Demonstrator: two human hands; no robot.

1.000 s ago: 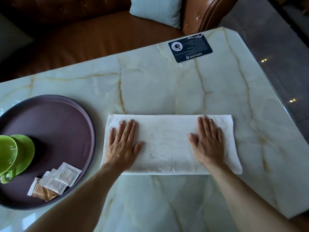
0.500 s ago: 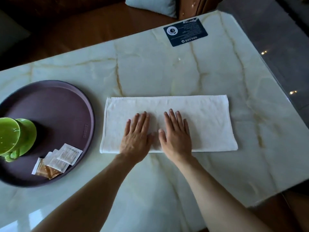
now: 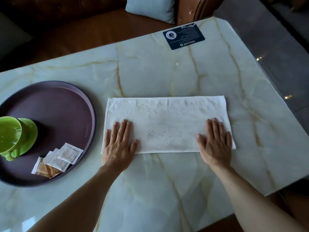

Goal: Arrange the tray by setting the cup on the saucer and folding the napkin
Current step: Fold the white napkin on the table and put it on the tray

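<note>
A white napkin (image 3: 167, 124) lies flat on the marble table, folded into a long rectangle. My left hand (image 3: 119, 144) presses palm-down on its near left corner with fingers spread. My right hand (image 3: 215, 142) presses flat on its near right end. To the left stands a round purple tray (image 3: 66, 104). On it a green cup (image 3: 9, 134) sits on a green saucer (image 3: 31, 133), partly cut off by the left edge of the view.
Several sugar packets (image 3: 56, 159) lie at the tray's near right. A dark blue card (image 3: 184, 36) lies at the table's far edge. A brown leather sofa (image 3: 83, 30) with a pale cushion (image 3: 150, 7) is behind the table. The table's right edge drops to a grey floor.
My hands, which were together at the napkin's middle half a second ago, have slid apart to its left and right ends. The napkin stays flat.
</note>
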